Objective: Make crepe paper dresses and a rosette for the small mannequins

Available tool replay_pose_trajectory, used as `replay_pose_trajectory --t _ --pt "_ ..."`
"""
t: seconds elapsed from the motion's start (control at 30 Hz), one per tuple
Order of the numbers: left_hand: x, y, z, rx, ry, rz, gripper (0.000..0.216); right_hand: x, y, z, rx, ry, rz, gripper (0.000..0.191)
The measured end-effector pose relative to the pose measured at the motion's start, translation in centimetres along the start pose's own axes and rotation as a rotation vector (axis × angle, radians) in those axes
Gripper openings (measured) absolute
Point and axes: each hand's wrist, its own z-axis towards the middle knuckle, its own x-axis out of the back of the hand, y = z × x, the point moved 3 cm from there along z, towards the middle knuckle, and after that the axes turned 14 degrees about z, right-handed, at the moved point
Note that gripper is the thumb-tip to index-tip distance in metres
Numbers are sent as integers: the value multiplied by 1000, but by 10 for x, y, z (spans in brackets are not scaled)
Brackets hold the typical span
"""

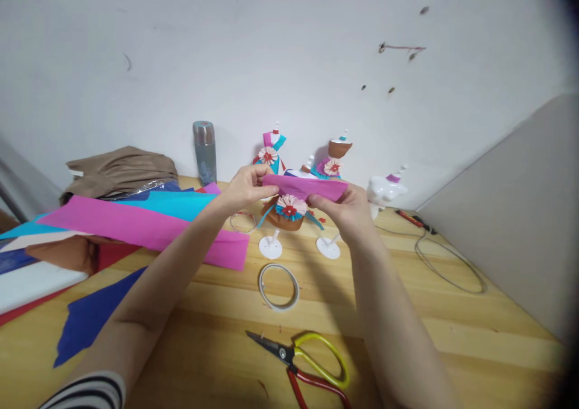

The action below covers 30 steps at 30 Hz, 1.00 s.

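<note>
A strip of magenta crepe paper (303,187) is stretched level between both hands. My left hand (249,187) pinches its left end, and my right hand (348,207) grips the right end with the thumb on top. Just behind and below the strip stands a small dress form (286,215) in brown and blue paper with a pleated pink, blue and red flower. The strip hides part of its upper body; I cannot tell if they touch. Its round white base (270,247) rests on the wooden table (217,312).
Scissors (289,358) with yellow and red handles lie blades apart near a tape roll (279,287). Coloured paper sheets (149,222) spread at left. Two decorated forms (268,154), a white form (385,190), a flask (205,152), brown cloth (122,171) and a cable (447,270) are further back.
</note>
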Motion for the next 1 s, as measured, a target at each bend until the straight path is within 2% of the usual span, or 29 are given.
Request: replay_pose_trajectory --t 0.17,0.77,1.0 --pt "1 3 0 -5 -20 15 19 -1 -6 -2 -32 -63 30 20" --pt "0 -2 1 -27 -9 -1 18 -6 9 5 -69 -57 199 15" --pt "-1 -9 3 -12 11 -62 21 -14 12 4 -42 -35 193 16"
